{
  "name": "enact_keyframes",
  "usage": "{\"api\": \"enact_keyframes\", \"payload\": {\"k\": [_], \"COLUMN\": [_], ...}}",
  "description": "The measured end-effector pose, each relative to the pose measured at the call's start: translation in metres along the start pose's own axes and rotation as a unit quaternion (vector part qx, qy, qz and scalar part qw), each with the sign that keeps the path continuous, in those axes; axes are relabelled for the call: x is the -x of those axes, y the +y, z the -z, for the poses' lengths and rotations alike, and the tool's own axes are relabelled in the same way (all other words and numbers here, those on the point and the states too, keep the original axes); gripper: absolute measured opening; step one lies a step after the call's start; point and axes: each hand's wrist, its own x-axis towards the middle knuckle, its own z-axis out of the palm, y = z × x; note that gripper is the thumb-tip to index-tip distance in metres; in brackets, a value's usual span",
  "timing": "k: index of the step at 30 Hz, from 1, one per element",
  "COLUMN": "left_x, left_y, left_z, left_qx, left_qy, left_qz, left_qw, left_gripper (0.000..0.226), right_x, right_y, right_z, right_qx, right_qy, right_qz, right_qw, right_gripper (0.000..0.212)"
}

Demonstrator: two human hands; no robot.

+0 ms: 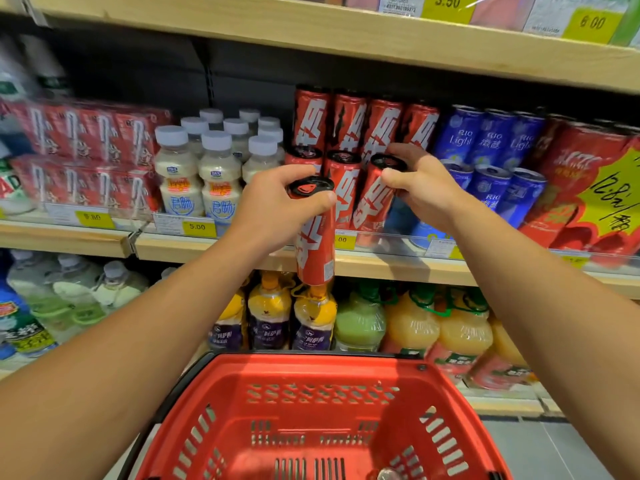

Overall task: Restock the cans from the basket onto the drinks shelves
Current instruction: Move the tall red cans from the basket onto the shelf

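The left hand [277, 195] curls round the top of a tall red can [313, 233], held upright in front of the middle shelf's edge [207, 249]. The right hand [420, 183] grips the rim of another red can [375, 199], tilted at the shelf front beside stacked red cans [341, 133]. Blue Rio cans [491, 140] stand just right. Below sits the red basket [325, 372].

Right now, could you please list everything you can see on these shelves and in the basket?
Held cans: two, red; one off the shelf in the left hand, one tilted at the shelf in the right.
Shelved red cans: several, stacked, middle shelf.
Blue cans: several, right of the red.
White-capped bottles: several, cream, left of the red.
Juice bottles: several, lower shelf.
Basket: one, red, below.
Left hand: grips a can.
Right hand: grips a can.
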Motion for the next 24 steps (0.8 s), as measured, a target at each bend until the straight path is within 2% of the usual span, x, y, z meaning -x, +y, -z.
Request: {"api": "enact_keyframes", "payload": {"k": [4,10,17,21,24], "left_x": [0.000,0.001,0.002,0.004,0.002], "left_y": [0.000,-0.001,-0.002,-0.002,-0.002], "left_z": [-0.004,-0.006,-0.006,-0.006,-0.003], "left_qx": [0.011,0.016,0.019,0.023,0.026], "left_qy": [-0.003,-0.005,0.002,0.001,0.000], "left_qz": [0.007,0.005,0.007,0.009,0.012], "left_qw": [1.000,1.000,1.000,1.000,1.000], "left_gripper": [0.058,0.054,0.056,0.053,0.051], "right_x": [-0.003,0.005,0.024,0.022,0.019], "right_y": [0.006,0.012,0.013,0.016,0.018], "right_z": [-0.013,-0.018,-0.035,-0.039,-0.031], "right_qx": [-0.075,-0.003,0.157,0.138,0.112], "right_qy": [0.054,0.081,0.130,0.149,0.123], "right_qz": [-0.032,-0.005,0.069,0.060,0.053], "right_qw": [0.995,0.997,0.977,0.977,0.985], "right_gripper": [0.064,0.046,0.078,0.075,0.070]}}
